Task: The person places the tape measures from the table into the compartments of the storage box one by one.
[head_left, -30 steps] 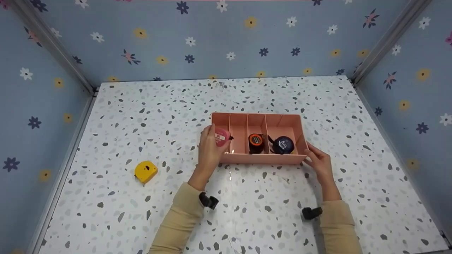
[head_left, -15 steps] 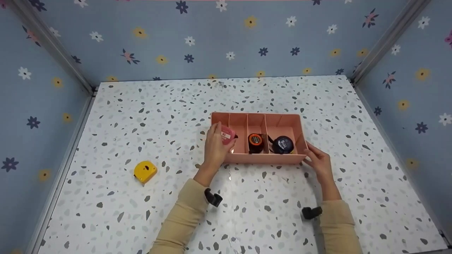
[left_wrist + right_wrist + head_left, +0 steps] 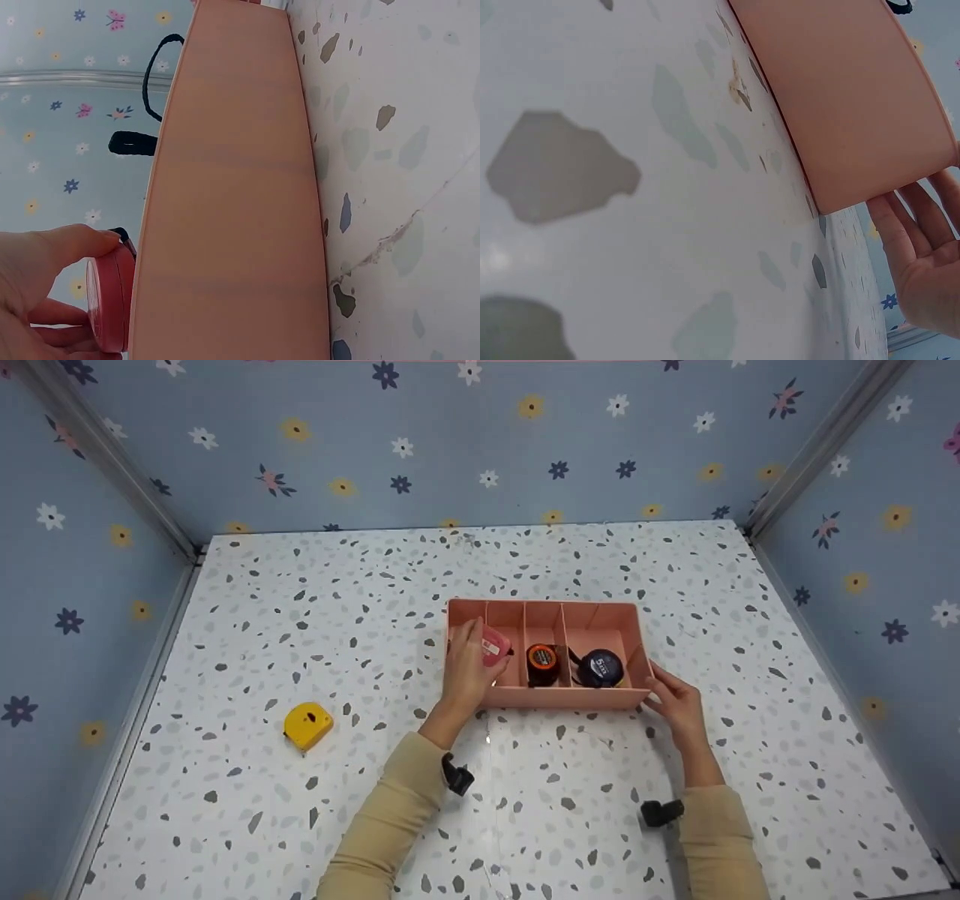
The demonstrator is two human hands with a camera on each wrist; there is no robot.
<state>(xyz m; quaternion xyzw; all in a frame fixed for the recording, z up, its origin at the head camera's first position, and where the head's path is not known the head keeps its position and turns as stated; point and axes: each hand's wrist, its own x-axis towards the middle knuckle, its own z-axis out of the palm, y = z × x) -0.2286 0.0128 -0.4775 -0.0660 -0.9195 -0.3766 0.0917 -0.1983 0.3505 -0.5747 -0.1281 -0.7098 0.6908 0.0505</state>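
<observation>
My left hand (image 3: 466, 660) grips a pink-red tape measure (image 3: 495, 646) at the box's left end. In the left wrist view this tape measure (image 3: 112, 296) shows beside the rim, pinched between thumb and fingers. The divided pink box (image 3: 555, 699) stands on the table; from above, the held tape measure overlaps its second compartment from the left. A black tape measure with an orange face (image 3: 543, 660) sits in the third compartment, and a dark blue one (image 3: 601, 667) in the wide right one. My right hand (image 3: 677, 701) touches the box's right front corner, its fingers along the outside wall.
On the left of the speckled table (image 3: 360, 585) lies a yellow tape measure (image 3: 308, 725), apart from the box. Blue flowered walls (image 3: 450, 435) enclose the back and sides. Black wrist-worn devices (image 3: 661, 813) are on both forearms.
The left hand has moved right along the box with the pink-red tape measure, from the first compartment to over the second. My right hand and the box have stayed put.
</observation>
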